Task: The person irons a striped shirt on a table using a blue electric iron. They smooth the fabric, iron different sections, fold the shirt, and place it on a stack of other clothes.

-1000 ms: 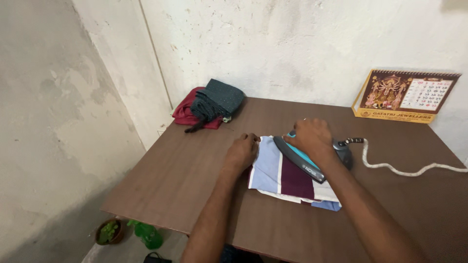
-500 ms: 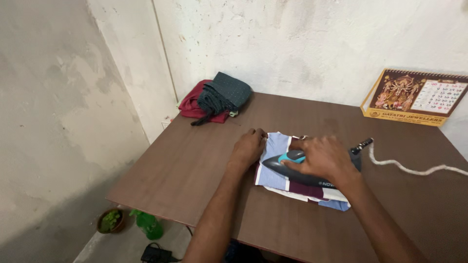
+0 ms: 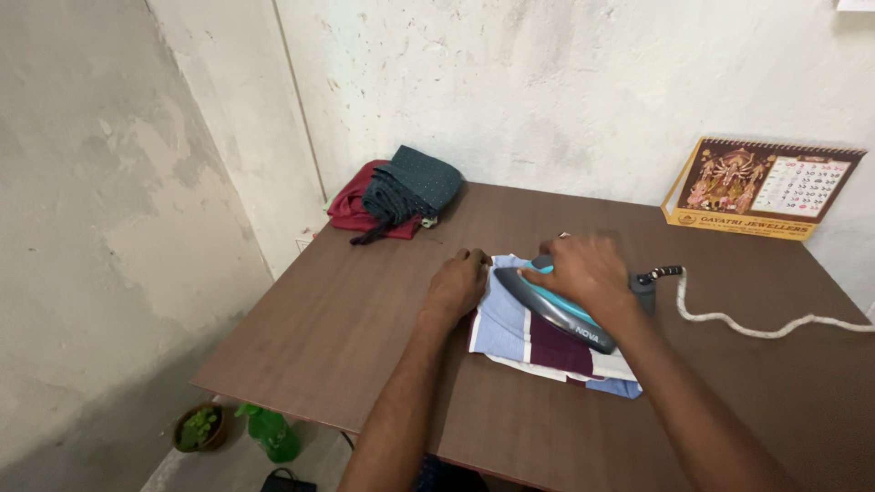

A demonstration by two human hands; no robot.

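A folded cloth (image 3: pixel 519 333) with light blue, white and maroon stripes lies on the brown table (image 3: pixel 365 319). My left hand (image 3: pixel 458 284) presses down on the cloth's left edge, fingers curled. My right hand (image 3: pixel 585 273) grips the handle of a grey and teal clothes iron (image 3: pixel 556 314) that rests flat on the cloth, its tip pointing toward my left hand. The iron's white cord (image 3: pixel 756 323) trails off to the right across the table.
A pile of folded clothes, dark green (image 3: pixel 410 187) on maroon (image 3: pixel 351 210), sits at the table's far left corner. A desk calendar (image 3: pixel 761 187) leans on the wall at the back right. A green spray bottle (image 3: pixel 272 433) and a small plant pot (image 3: pixel 200 426) stand on the floor.
The iron has slid left across the cloth, toward my left hand, with my right hand on its handle. My left hand has stayed on the cloth's left edge.
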